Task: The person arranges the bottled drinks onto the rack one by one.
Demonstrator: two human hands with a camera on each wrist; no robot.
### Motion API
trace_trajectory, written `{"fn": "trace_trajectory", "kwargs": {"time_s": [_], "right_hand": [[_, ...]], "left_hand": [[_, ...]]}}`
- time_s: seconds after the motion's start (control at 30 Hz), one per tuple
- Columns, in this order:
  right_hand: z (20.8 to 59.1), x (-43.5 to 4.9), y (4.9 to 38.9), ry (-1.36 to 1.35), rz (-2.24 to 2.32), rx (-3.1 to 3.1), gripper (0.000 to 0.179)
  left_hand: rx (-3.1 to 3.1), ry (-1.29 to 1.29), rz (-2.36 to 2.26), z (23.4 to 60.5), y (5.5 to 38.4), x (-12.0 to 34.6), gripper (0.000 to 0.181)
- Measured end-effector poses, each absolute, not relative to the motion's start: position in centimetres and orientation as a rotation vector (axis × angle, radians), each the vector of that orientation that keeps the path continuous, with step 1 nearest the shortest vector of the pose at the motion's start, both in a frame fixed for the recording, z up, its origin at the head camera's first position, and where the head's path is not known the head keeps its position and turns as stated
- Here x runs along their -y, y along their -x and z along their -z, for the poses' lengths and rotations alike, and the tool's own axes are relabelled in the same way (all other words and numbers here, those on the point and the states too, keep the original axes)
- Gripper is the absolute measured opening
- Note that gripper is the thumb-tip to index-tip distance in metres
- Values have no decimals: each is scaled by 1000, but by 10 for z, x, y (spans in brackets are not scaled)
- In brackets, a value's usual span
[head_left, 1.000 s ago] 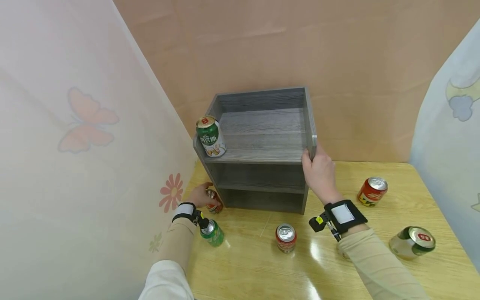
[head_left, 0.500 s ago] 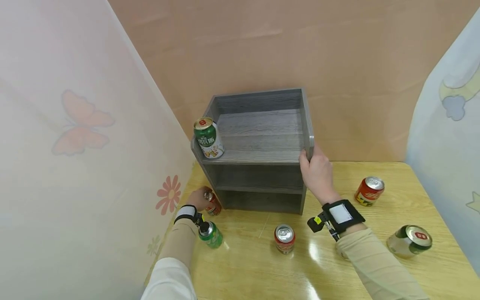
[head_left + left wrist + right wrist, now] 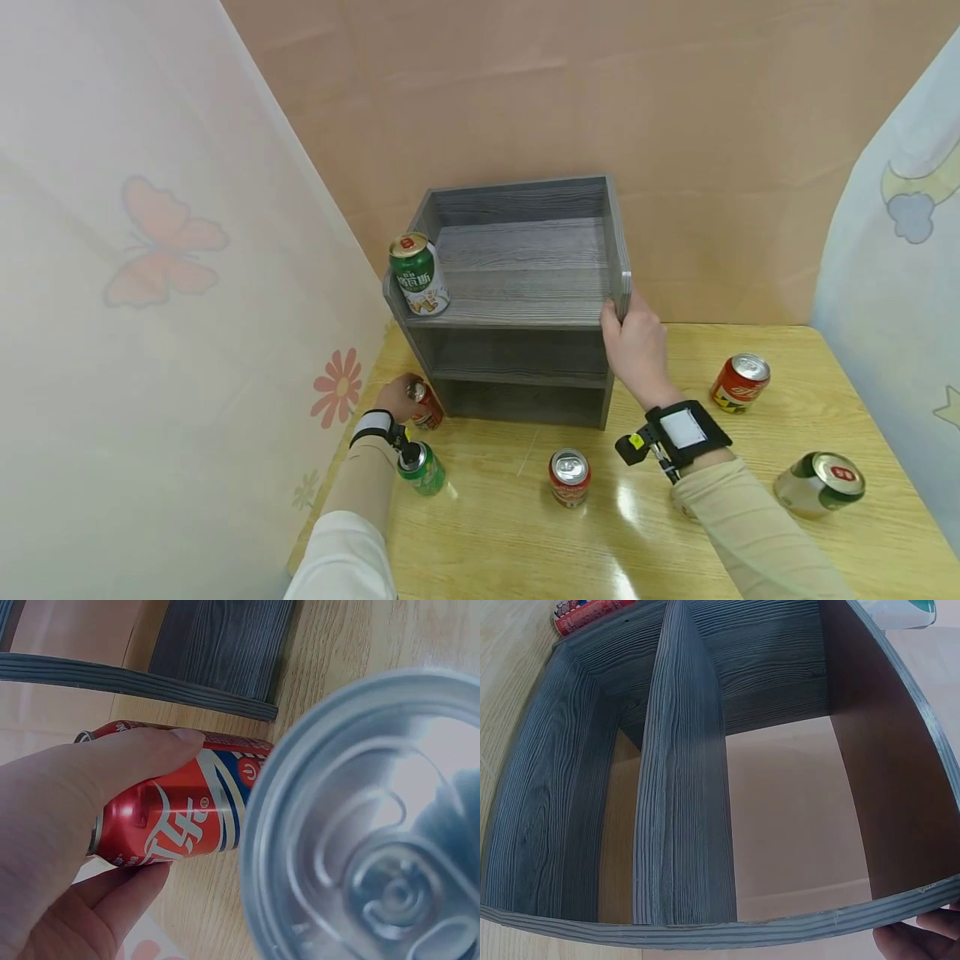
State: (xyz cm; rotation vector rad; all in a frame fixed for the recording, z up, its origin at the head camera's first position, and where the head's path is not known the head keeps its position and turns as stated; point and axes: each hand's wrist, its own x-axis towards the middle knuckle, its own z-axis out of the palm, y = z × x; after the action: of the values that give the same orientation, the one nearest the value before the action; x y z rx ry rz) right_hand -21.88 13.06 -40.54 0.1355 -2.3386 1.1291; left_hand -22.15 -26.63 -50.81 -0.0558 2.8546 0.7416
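Grey wood-grain boards form a three-tier shelf unit (image 3: 525, 287) on a yellow wooden table (image 3: 487, 542). The right hand (image 3: 637, 348) grips the unit's right side panel, thumb at the front edge. The left hand (image 3: 396, 398) has its thumb and fingers curled round a red metal can (image 3: 431, 410) just beside the unit's lower left side. A green, silver-topped can (image 3: 427, 477) stands near the left wrist.
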Motion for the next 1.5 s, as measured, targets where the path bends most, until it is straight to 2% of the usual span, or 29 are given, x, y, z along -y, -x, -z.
{"fn": "trace_trajectory", "kwargs": {"time_s": [0.77, 1.1, 1.5], "right_hand": [[404, -130, 219, -154, -1109, 2321, 33], [402, -130, 217, -128, -1147, 2333, 35], [403, -131, 218, -129, -1151, 2332, 36]], "left_hand": [[-2907, 128, -768, 536, 227, 273, 59], [-2976, 31, -766, 535, 220, 270, 61], [-2962, 67, -798, 525, 214, 275, 58]]}}
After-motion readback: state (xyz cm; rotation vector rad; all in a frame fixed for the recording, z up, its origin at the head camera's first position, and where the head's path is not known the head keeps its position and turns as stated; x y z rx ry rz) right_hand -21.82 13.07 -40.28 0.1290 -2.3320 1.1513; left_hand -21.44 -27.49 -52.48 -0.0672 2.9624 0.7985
